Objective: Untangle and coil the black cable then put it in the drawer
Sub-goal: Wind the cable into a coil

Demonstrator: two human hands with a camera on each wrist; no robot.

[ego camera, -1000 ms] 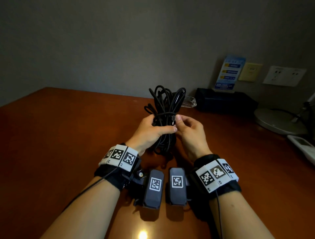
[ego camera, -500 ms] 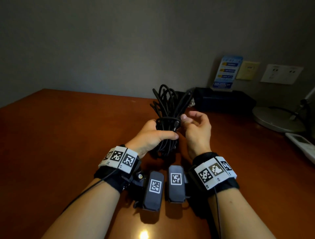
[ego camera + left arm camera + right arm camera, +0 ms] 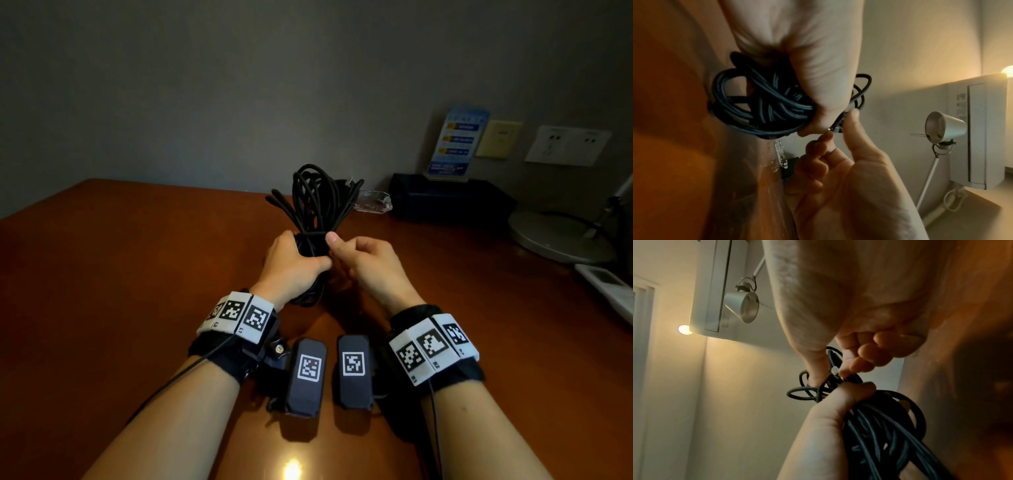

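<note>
So: big reddish-brown wooden desk (image 3: 102, 291) fills the scene, grey wall behind. At the back right sit a black box (image 3: 445, 200) with a blue printed card (image 3: 457, 142) standing on it, a round grey lamp base (image 3: 561, 236), and a small clear plastic piece (image 3: 373, 202). No drawer in any view.

Bundle of thin black cable (image 3: 318, 202) is held up above the desk, mid-frame, loops fanning up and a shorter tail hanging below the fist. Already gathered into a hank, with one turn wrapped around its waist.

Left hand (image 3: 291, 263) is fisted around the waist of the bundle, thumb across the front. Right hand (image 3: 366, 263) sits just beside it, thumb and forefinger pinching the free cable end near its small plug, other fingers curled in; wrist views confirm the pinch.

My read: securing the wrap, coil nearly done, drawer step untouched.

Risks: loops are uneven and cross each other, so a slack left grip lets them spring apart. Loose end not tucked means the wrap unwinds in transit. Yanking by the plug strains it.
</note>
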